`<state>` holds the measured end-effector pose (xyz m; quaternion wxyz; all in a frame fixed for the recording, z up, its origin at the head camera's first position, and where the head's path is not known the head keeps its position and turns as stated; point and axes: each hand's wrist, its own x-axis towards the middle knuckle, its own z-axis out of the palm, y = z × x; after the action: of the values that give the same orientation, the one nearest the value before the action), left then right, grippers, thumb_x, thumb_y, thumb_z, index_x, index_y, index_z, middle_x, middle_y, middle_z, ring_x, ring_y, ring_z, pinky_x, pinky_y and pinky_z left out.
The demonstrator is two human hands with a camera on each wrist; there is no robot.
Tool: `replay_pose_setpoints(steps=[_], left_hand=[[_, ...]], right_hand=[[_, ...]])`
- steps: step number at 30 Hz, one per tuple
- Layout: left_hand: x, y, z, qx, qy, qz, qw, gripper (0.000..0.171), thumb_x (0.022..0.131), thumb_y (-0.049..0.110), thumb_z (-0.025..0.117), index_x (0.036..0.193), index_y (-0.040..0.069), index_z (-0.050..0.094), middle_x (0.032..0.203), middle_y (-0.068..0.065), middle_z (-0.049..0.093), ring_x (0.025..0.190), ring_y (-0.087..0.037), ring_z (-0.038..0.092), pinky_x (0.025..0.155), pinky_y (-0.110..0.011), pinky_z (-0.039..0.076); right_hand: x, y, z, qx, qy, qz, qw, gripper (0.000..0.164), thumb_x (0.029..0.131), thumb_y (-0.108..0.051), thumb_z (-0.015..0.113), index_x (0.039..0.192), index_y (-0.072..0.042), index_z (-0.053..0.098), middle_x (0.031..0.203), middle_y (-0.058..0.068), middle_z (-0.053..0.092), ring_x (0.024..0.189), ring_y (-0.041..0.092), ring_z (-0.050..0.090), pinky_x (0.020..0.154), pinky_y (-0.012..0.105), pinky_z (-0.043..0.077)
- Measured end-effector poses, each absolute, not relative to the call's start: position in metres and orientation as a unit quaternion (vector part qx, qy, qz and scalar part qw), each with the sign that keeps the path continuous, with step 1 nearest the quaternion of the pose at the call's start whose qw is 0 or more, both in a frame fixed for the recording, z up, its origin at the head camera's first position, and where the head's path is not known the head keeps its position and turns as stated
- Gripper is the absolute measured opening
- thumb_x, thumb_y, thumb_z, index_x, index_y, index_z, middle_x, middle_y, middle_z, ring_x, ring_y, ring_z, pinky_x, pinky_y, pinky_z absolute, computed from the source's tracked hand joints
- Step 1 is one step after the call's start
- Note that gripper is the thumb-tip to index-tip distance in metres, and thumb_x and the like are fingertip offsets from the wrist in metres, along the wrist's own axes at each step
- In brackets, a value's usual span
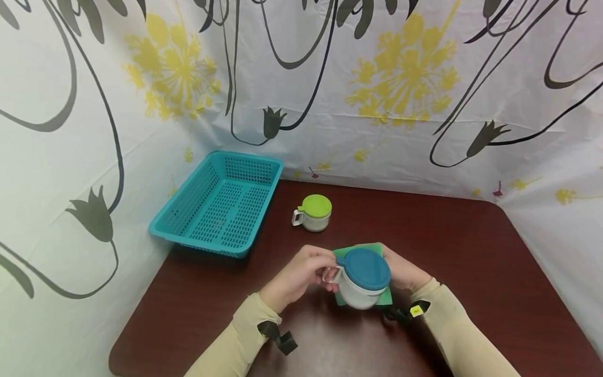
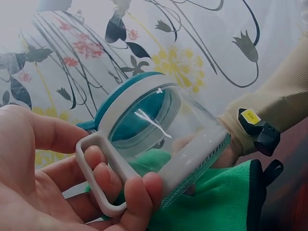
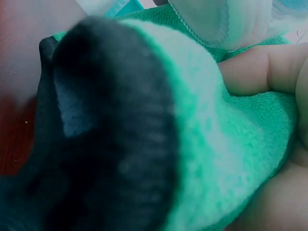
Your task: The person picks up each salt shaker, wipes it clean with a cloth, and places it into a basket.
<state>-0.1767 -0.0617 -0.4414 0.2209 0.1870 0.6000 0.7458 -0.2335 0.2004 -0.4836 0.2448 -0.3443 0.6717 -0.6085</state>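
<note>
My left hand point(image 1: 301, 275) grips the white handle point(image 2: 84, 161) of a clear jar with a blue lid point(image 1: 367, 269), its fingers passing through the loop. The jar point(image 2: 192, 139) is tilted above the table, lid on. A green cloth point(image 3: 250, 120) with a dark edge lies behind and under the jar. My right hand point(image 1: 402, 269) holds this cloth against the jar's lower side; the right wrist view shows a thumb or finger over the fabric. Most of the right hand's fingers are hidden by cloth and jar.
A similar, smaller-looking jar with a lime green lid point(image 1: 316, 207) stands farther back on the dark red-brown table point(image 1: 447, 235). At the back left sits a turquoise plastic basket point(image 1: 219, 248). Patterned white sheeting point(image 1: 311, 146) hangs behind the table.
</note>
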Motion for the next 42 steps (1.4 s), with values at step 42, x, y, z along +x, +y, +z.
replay_pose_setpoints(steps=[42], left_hand=[[-0.177,-0.067,-0.447,0.215,0.596,0.738,0.233,0.034,0.094,0.016,0.053,0.068,-0.006,0.047,0.063,-0.011,0.046,0.063,-0.025,0.063,0.061,-0.032,0.051]], right_hand=[[-0.241,0.206,-0.452,-0.349,0.694,-0.613,0.147,0.048,0.089,0.008,0.054,0.135,-0.002,0.061,0.13,0.021,0.062,0.116,0.041,0.06,0.092,0.048,0.052]])
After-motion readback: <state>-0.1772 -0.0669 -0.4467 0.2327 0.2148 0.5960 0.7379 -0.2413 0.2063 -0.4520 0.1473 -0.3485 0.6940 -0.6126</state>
